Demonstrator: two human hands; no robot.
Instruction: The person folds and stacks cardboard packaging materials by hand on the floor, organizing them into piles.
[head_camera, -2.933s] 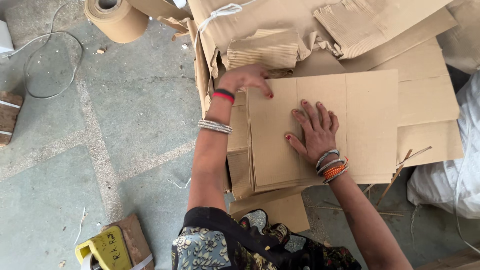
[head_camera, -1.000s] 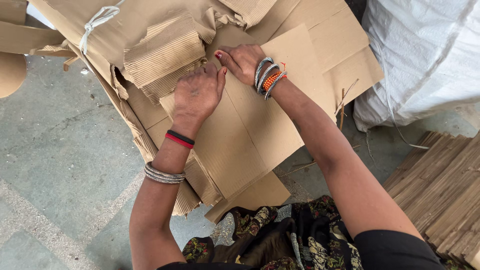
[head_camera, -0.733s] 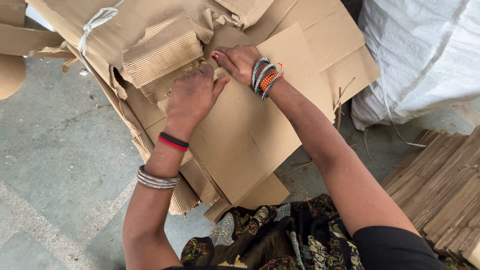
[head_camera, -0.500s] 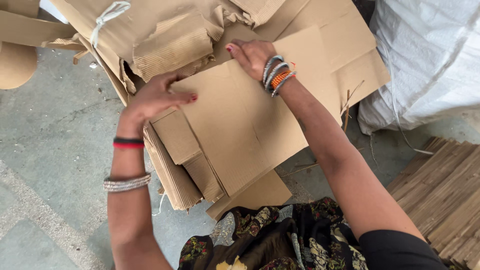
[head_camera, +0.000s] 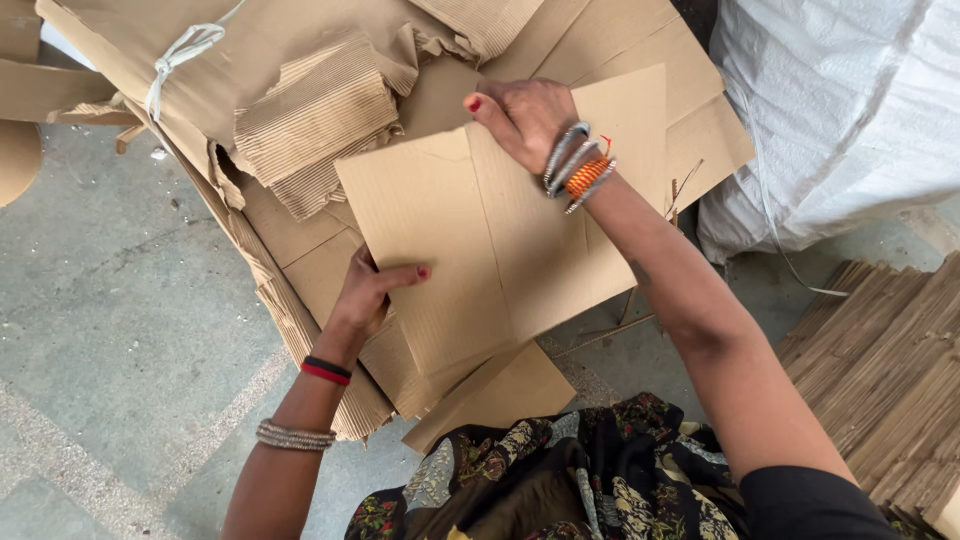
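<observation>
A flat brown cardboard sheet (head_camera: 480, 250) with fold creases is lifted off a stack of similar sheets (head_camera: 310, 300) on the floor. My left hand (head_camera: 370, 290) grips the sheet's left edge, thumb on top and fingers underneath. My right hand (head_camera: 520, 115), with several bangles at the wrist, holds the sheet's far edge. A bundle of torn corrugated cardboard (head_camera: 320, 110) tied with white cord (head_camera: 180, 50) lies behind the stack.
A grey concrete floor (head_camera: 110, 330) stretches to the left. A white woven sack (head_camera: 840, 120) stands at the right. Stacked corrugated strips (head_camera: 890, 370) lie at the lower right. My patterned dark clothing (head_camera: 560, 480) fills the bottom.
My left hand slid from the stack's far side down to the near left edge and took hold of the top sheet. The sheet has lifted and tilted off the stack.
</observation>
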